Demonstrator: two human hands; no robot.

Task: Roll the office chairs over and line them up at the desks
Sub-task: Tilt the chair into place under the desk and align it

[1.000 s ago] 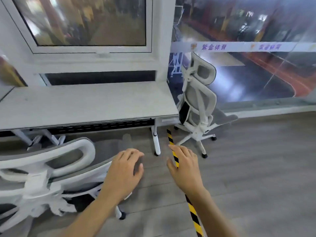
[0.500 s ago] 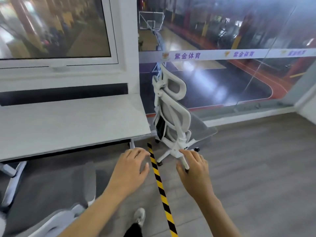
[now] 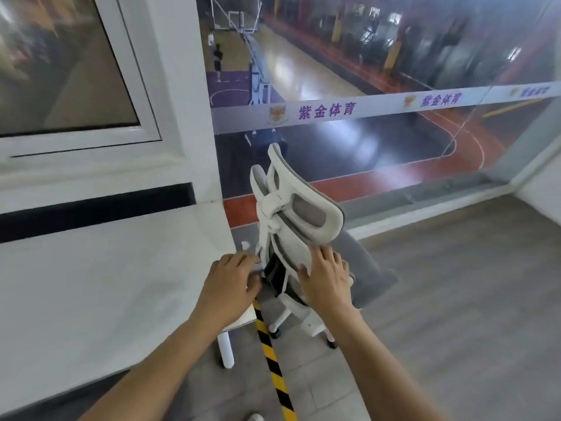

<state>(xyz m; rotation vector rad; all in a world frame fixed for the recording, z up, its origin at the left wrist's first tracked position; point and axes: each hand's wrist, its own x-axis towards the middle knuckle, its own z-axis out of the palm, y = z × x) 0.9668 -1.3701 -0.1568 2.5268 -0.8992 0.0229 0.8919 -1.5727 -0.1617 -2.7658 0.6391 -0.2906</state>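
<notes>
A white office chair (image 3: 299, 220) with grey mesh back and grey seat stands just right of the white desk (image 3: 100, 281), its back turned toward me. My right hand (image 3: 326, 276) lies on the right side of the backrest frame, fingers spread and fairly straight. My left hand (image 3: 230, 279) hovers at the desk's right corner, its fingertips reaching the left edge of the chair back; whether they touch it I cannot tell. The chair's wheeled base (image 3: 303, 326) shows below my hands.
A yellow-and-black tape stripe (image 3: 274, 363) runs along the grey floor past the desk leg (image 3: 226, 349). Behind the chair is a glass wall (image 3: 379, 86) with a banner strip, overlooking a sports court. A window sits above the desk. Open floor lies to the right.
I have walked up to the chair; it is now close in front. Both hands rose from hovering over the floor to the chair's back, the right one landing on the frame.
</notes>
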